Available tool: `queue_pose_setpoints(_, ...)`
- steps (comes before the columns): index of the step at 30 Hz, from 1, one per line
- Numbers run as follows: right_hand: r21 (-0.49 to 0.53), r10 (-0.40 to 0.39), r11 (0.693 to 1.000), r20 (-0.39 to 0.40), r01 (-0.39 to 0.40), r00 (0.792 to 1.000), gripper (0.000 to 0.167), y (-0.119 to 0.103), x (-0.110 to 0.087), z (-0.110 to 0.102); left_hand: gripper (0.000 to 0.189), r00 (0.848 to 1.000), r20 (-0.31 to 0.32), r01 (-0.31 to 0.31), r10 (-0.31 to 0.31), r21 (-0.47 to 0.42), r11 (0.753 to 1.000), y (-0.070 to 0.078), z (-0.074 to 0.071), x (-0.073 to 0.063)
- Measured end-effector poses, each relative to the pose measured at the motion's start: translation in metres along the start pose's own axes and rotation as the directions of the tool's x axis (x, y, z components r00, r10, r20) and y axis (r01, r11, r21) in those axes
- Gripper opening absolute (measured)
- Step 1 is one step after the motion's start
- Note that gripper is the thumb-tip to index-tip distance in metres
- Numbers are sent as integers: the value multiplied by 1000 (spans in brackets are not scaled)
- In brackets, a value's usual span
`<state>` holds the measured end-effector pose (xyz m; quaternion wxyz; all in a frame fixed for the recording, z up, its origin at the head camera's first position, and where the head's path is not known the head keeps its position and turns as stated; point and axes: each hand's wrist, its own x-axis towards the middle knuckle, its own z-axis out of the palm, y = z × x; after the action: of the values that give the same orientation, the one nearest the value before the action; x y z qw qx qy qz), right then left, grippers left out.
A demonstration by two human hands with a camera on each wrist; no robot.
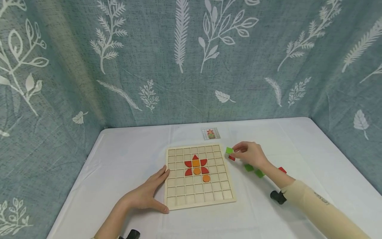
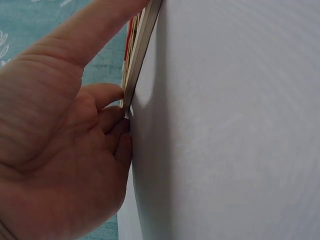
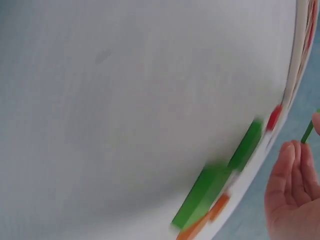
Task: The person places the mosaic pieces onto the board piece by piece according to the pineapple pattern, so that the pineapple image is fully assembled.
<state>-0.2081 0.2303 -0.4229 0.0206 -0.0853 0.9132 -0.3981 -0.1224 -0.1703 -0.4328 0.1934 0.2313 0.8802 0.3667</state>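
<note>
Green and flat, a tile (image 1: 229, 150) pinched between the thumb and fingertips of the right hand (image 1: 249, 154). Looks light and stiff, perhaps painted wood, so unlikely to bend or break in a gentle grip. Could slip if squeezed askew on a smooth face; best taken by two opposite edges, with fingertips only.

Just below that hand's fingertips, a red piece (image 1: 231, 158); under its wrist, on the counter (image 1: 128, 159), two more green tiles (image 1: 249, 167); beyond its forearm, another red piece (image 1: 282, 170). Probably easiest to lift by their sides, being so low.

Between the hands, a wooden gridded board (image 1: 199, 198) with red and orange pieces in some squares. Likely rigid, light enough to slide when nudged, so best steadied by the rim. Along the rim nearest the left hand (image 1: 146, 192), fingers and thumb spread, touching without clasping.
</note>
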Motion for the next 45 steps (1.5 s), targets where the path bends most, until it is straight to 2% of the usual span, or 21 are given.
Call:
queue_pose_setpoints(4, 88, -22, 996, 58, 17, 998, 27, -14, -8, 15, 125, 1000, 1, -8, 8, 5, 1000, 0, 0, 0)
queue_pose_setpoints(9, 95, -67, 994, 139, 54, 988, 24, -32, -16, 38, 124, 1000, 1, -7, 7, 11, 1000, -1, -1, 0)
queue_pose_setpoints(13, 82, -172, 984, 204, 158, 964, 21, -45, -22, 57, 124, 1000, 2, -13, 13, 4, 1000, -1, 0, 0)
queue_pose_setpoints(18, 67, -283, 959, 263, 276, 922, 17, -55, -24, 73, 125, 1000, 4, -18, 18, -7, 1000, -1, 0, 0)
queue_pose_setpoints(23, 19, -332, 940, 261, 339, 906, 15, -60, -24, 83, 125, 1000, 4, -23, 23, -13, 1000, -2, 0, 0)
queue_pose_setpoints(34, -45, -343, 931, 241, 363, 908, 17, -69, -27, 86, 125, 1000, -2, -3, 3, -12, 1000, -3, 1, 1)
queue_pose_setpoints(38, -33, -355, 927, 240, 373, 904, 16, -67, -26, 87, 125, 1000, -1, 1, -1, -8, 1000, -3, 1, 1)
queue_pose_setpoints(41, -5, -341, 935, 257, 354, 904, 14, -66, -26, 86, 125, 1000, -1, 1, -1, -11, 1000, -3, 1, 1)
queue_pose_setpoints(45, 22, -282, 958, 267, 286, 922, 12, -61, -26, 81, 125, 1000, 0, -2, 2, -17, 1000, -3, 1, 1)
